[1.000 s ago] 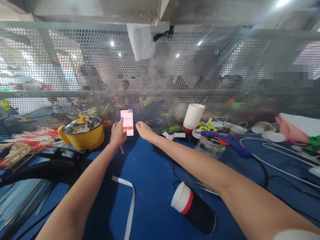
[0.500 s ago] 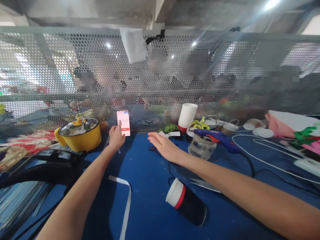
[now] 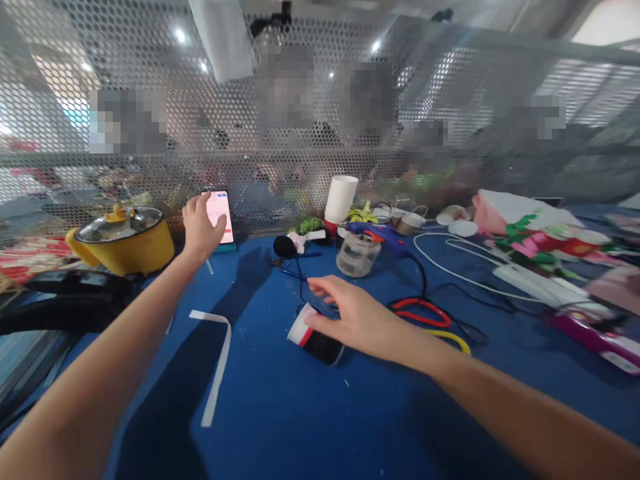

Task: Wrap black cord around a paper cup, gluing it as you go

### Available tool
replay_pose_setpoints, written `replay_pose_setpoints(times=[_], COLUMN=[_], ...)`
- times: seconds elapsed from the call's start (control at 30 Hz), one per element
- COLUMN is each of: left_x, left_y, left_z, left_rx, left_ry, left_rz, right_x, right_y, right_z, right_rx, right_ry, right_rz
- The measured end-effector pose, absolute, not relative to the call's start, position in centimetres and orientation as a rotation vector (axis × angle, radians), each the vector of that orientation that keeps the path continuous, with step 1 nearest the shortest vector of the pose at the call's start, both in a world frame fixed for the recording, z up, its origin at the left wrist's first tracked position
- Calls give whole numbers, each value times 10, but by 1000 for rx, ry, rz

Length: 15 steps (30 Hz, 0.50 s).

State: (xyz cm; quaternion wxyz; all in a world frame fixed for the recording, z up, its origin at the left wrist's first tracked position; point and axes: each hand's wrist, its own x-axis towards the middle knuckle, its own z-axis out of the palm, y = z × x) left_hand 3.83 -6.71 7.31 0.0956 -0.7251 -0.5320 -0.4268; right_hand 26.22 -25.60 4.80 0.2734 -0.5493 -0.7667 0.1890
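A phone (image 3: 226, 212) with a lit pinkish screen stands propped against the perforated screen at the back. My left hand (image 3: 201, 225) is in front of it, fingers apart and partly covering the display; whether a fingertip touches the glass I cannot tell. On the blue table lies a paper cup (image 3: 324, 345), tipped on its side, white at the rim with a red band and a dark body. Over it reaches my right hand (image 3: 353, 315), thumb and fingers spread. The thumb overlaps the cup's edge, but contact is unclear.
At left stands a yellow pot (image 3: 127, 243) with a glass lid. A white strip (image 3: 220, 367) lies on the table. Further back are a stack of paper cups (image 3: 341, 199), a clear jar (image 3: 357, 255) and a blue glue gun (image 3: 387, 238). Red-handled scissors (image 3: 420, 312) and cables lie right.
My right hand has come down and nearer, from the back of the table to the lying cup. My left hand's finger has drawn back from the screen, the fingers spreading. The whole view has shifted.
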Motion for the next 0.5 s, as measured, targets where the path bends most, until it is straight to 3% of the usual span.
replay_pose_setpoints(times=[0.13,0.3,0.4,0.5], left_x=[77,103,101,98], left_y=[-126,-217,-254,-282], left_z=[95,79,65,55], left_rx=[-2556,-3041,-3265,-3590], left_ry=[-1640,-1788,-1914,-2036], left_rz=[-1279,-428,-504,-912], right_x=[267,263,264,265], right_y=[-283,-297,-315,-335], right_z=[26,8,2,-3], right_rx=[-1655,-1595,-1405,-1260], right_ry=[-2243,-2223,-2179,-2149], right_rz=[312,132,-3,-13])
